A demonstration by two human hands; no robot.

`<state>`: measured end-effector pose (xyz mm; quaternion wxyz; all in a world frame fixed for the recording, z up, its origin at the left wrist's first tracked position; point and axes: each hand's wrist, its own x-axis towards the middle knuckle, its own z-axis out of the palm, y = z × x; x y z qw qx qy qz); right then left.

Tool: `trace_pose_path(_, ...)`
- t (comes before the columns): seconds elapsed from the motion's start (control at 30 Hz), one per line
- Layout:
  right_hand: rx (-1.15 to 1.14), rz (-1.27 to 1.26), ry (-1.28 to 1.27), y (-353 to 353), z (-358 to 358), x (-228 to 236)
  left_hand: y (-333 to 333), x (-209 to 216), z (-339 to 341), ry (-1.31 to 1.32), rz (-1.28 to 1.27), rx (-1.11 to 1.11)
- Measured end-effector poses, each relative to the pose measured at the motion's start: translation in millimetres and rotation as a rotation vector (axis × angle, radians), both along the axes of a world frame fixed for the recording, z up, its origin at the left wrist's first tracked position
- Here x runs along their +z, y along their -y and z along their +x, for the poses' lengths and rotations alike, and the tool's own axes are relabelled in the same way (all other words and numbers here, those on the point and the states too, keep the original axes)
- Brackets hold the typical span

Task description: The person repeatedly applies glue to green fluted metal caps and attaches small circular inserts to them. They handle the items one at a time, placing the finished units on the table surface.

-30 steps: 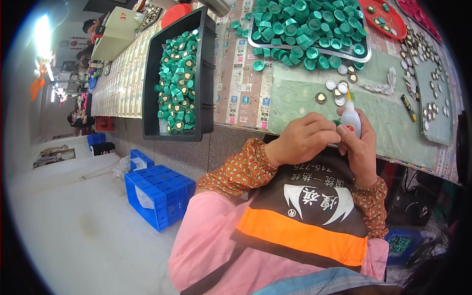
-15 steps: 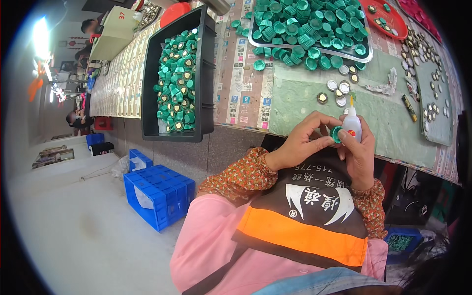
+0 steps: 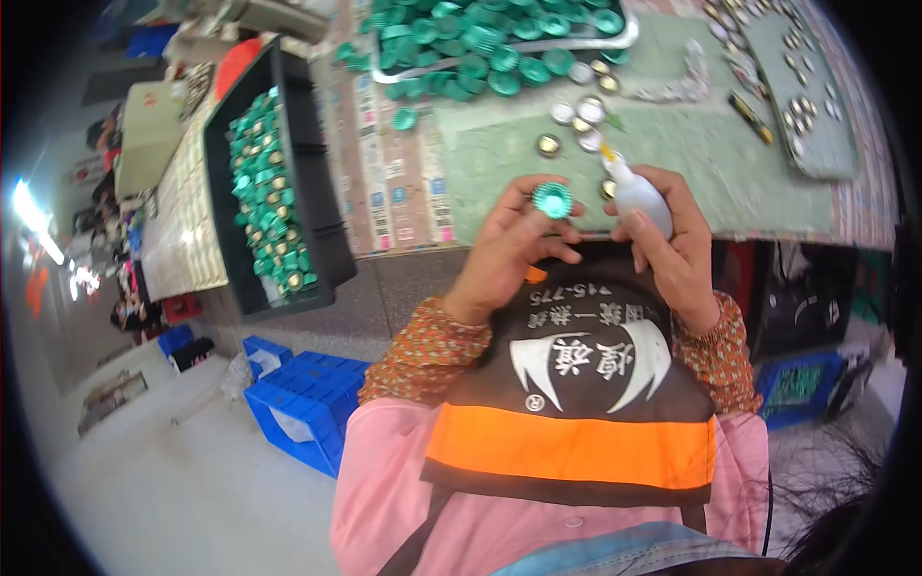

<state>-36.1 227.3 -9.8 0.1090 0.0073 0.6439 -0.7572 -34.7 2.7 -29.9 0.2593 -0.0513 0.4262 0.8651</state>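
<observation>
Between the thumb and fingers of my left hand is a green fluted cap, its hollow side facing up. My right hand is wrapped round a white squeeze bottle with a thin yellow nozzle, which points up and away, just to the right of the cap. Beyond both hands, several small round discs, white or with metallic rims, lie on the green mat. Farther off, a heap of similar green caps fills and spills around a clear tray.
A deep black crate at the left holds green caps with pale centres. Toward the right lie crumpled white scrap, a dark tube and a green tray with round discs. Blue crates stand on the floor, lower left.
My hands have moved apart, so the cap is now separate from the bottle. The cap has turned its hollow side upward. My view has shifted to the right.
</observation>
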Motion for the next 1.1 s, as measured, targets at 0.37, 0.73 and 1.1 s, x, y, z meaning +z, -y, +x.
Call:
trace_pose_path(0.37, 0.049, 0.371, -0.603, -21.8, 17.2, 1.1, -3.2, -15.9, 8.1, 0.135, 0.201, -0.009)
trace_pose_path(0.73, 0.043, 0.390, -0.689, -13.3, 20.9, -4.7, -6.2, -11.2, 11.4, 0.127, 0.102, -0.025)
trace_pose_path(1.1, 0.068, 0.436, -0.668, -10.8, 23.2, -5.7, -8.3, -11.2, 15.3, 0.125, 0.045, -0.025)
